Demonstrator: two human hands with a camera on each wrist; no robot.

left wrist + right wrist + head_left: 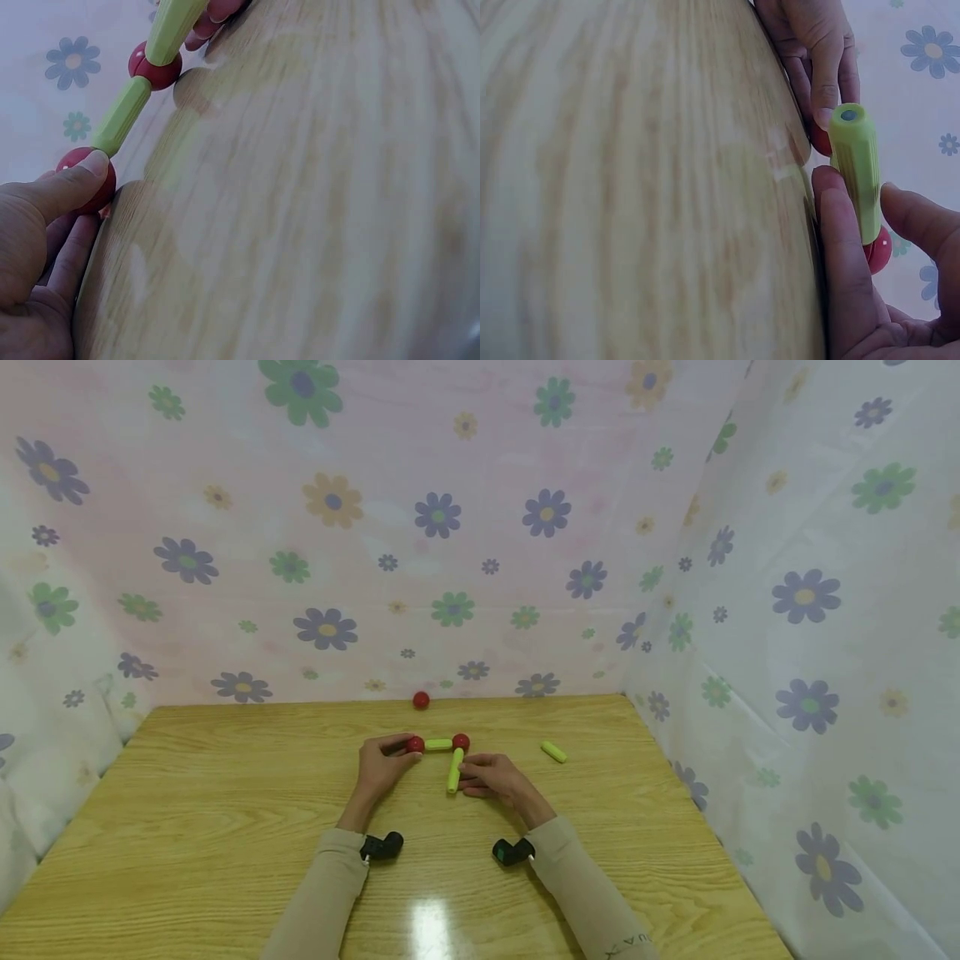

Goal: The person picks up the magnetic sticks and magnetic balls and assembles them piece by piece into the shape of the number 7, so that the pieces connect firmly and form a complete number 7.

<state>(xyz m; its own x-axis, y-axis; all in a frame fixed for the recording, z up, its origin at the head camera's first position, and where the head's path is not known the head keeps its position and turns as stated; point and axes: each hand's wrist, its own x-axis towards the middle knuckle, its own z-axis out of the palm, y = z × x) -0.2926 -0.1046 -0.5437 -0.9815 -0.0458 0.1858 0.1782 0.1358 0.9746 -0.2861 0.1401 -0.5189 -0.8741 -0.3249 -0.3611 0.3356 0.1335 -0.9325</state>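
My left hand (381, 767) pinches a red ball (415, 744) between thumb and fingers; the left wrist view shows the thumb (73, 180) on top of it. A yellow-green magnetic rod (438, 745) joins this ball to a second red ball (461, 742). From that second ball another yellow-green rod (454, 772) extends toward the near side, its grey metal end facing out in the right wrist view. My right hand (497, 779) has its thumb and fingers on either side of this near rod (857, 180).
A loose yellow-green rod (554, 752) lies to the right of my right hand. Another red ball (422, 700) sits at the back edge of the wooden table (187, 827). Flower-patterned sheets (480, 527) hang behind the table and along both sides.
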